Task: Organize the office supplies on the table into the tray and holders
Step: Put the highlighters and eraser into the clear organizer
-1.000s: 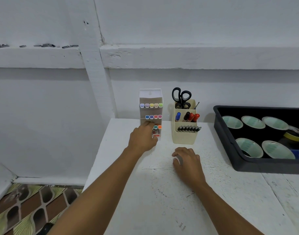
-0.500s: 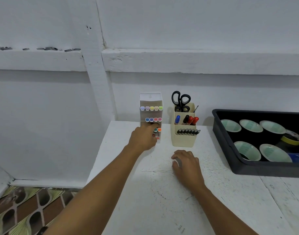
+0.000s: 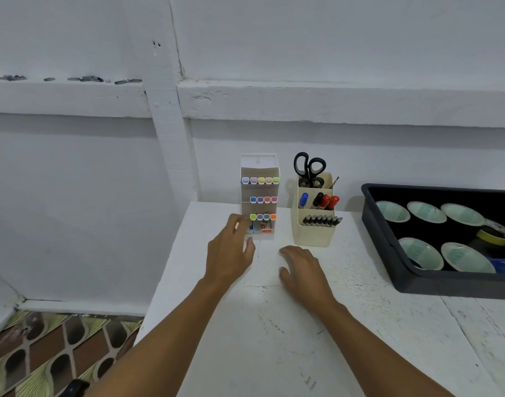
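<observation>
**Last marker home, left hand backs away from the tiered holder**

White-painted wall behind, white table (image 3: 274,353) below, and almost nothing loose on it. Starting at the left: the left hand (image 3: 229,250) had come off the tiered marker holder (image 3: 259,196), where a second earlier its fingers were pressed up against the bottom row. It hung just short of the holder's lower left corner, at about 8 o'clock from it, fingers loosely spread and holding nothing that could be seen. And look at that bottom row (image 3: 262,216): four coloured caps showed, green at the left end, where only two had been visible past the hand before. Small boxes sat in the lowest slot beneath them.

Moving right, the right hand (image 3: 302,270) lay palm down on the table at 6 o'clock from the gap between the two holders, fingers curled lightly together; whether anything lay under it could not be told. At 12 o'clock from it stood the cream pen holder (image 3: 314,233), with scissors (image 3: 308,167) upright at the back, markers in the middle pocket, dark pens in front.

Far right, at 3 o'clock, the black tray (image 3: 388,253) held its tape rolls (image 3: 420,250).

By my reading, the sorting was as good as finished, with only whatever the right hand might cover left to place.
</observation>
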The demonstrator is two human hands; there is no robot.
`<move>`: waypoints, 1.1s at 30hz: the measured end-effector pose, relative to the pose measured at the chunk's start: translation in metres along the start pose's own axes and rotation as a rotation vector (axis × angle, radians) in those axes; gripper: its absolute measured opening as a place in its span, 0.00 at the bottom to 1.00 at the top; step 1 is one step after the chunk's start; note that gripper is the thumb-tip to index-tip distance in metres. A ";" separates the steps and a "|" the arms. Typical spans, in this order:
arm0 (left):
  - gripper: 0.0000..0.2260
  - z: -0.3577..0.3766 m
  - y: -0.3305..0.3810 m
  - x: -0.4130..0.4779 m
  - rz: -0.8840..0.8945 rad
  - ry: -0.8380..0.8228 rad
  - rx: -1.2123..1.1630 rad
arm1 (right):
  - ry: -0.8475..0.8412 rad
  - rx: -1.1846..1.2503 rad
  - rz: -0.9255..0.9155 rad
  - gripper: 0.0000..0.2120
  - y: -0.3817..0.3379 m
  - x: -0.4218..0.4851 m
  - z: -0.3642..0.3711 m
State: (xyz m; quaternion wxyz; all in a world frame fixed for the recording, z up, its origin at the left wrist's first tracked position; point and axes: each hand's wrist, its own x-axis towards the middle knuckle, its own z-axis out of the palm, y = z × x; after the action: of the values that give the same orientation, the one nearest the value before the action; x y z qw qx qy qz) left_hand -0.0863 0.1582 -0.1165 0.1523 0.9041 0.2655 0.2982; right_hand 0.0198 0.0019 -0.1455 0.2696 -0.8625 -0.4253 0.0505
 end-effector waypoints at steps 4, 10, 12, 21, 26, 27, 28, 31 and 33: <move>0.23 0.013 -0.016 -0.003 -0.273 -0.086 -0.136 | -0.023 0.220 0.167 0.30 -0.021 0.022 0.008; 0.32 0.036 -0.035 0.003 -0.293 -0.342 -0.149 | 0.029 0.272 0.244 0.34 -0.038 0.045 0.023; 0.32 0.040 -0.036 0.004 -0.288 -0.315 -0.124 | 0.056 0.174 0.253 0.33 -0.044 0.046 0.029; 0.30 0.038 -0.069 0.025 -0.198 -0.292 0.011 | 0.040 0.103 0.241 0.28 -0.038 0.078 0.036; 0.22 0.034 -0.079 0.036 -0.235 -0.251 -0.076 | 0.030 0.000 0.215 0.26 -0.047 0.089 0.043; 0.22 0.034 -0.083 0.036 -0.243 -0.251 -0.080 | 0.035 -0.019 0.211 0.25 -0.048 0.090 0.043; 0.22 0.033 -0.089 0.037 -0.253 -0.263 -0.076 | 0.043 -0.037 0.204 0.24 -0.049 0.091 0.046; 0.22 0.031 -0.095 0.036 -0.270 -0.277 -0.093 | 0.059 -0.054 0.187 0.23 -0.047 0.090 0.049; 0.22 0.032 -0.095 0.035 -0.266 -0.266 -0.102 | 0.062 -0.049 0.191 0.23 -0.046 0.089 0.050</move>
State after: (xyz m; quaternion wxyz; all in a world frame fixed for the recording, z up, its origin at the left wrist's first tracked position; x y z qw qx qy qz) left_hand -0.0795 0.2518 -0.1658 0.2695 0.8837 0.3446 0.1661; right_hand 0.0285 0.1136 -0.1520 0.2554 -0.9065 -0.3338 0.0389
